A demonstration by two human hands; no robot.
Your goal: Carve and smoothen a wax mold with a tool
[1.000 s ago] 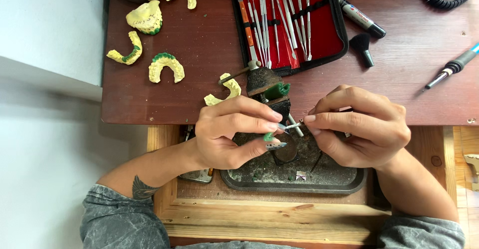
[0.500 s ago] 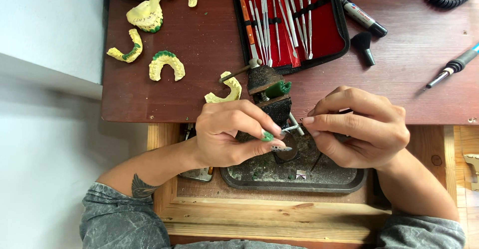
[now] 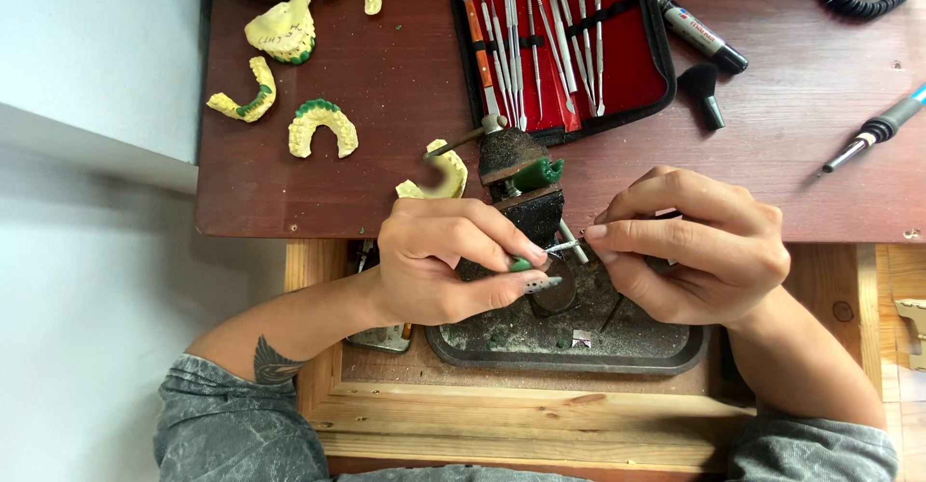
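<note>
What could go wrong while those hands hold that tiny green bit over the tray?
The small green piece is only pinched at the fingertips of the left hand, so it could slip into the gritty dark tray and be hard to find. The thin metal tool in the right hand points at the left fingers, so it might poke them.

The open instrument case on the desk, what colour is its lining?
Red, inside the black-edged instrument case, clearest in the head view.

Tiny green piece point(image 3: 521, 264) between fingertips — largely hidden, unidentifiable
</note>
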